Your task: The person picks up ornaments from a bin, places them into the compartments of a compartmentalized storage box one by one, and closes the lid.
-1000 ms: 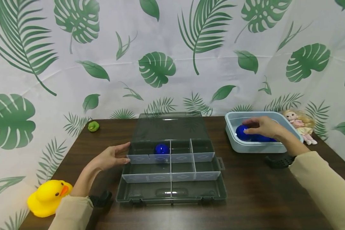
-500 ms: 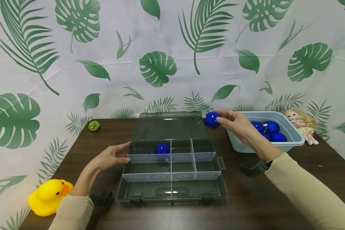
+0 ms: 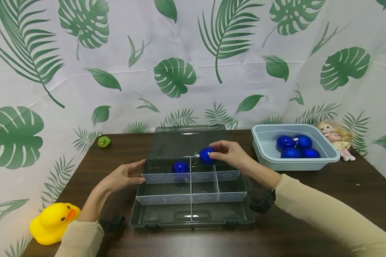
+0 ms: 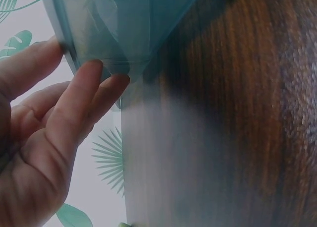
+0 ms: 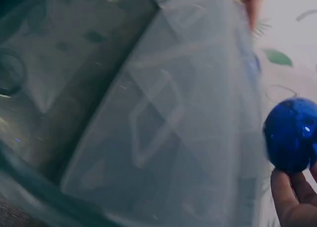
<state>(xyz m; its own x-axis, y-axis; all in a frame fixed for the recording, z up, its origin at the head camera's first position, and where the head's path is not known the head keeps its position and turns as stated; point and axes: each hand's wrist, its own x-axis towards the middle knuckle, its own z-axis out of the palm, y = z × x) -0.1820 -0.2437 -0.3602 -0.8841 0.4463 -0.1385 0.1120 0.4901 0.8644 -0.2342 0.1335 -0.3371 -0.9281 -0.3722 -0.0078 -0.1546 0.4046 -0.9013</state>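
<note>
A case lies on a table, one ball in its rear left compartment, a second ball in the right hand above its rear middle, the left hand at its left side. A basin at right holds four more balls, beside a doll; at left, a duck; farther back, a figurine.

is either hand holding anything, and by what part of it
The right hand pinches a blue ball by the side opposite its cap; the left hand touches the divided box.
</note>
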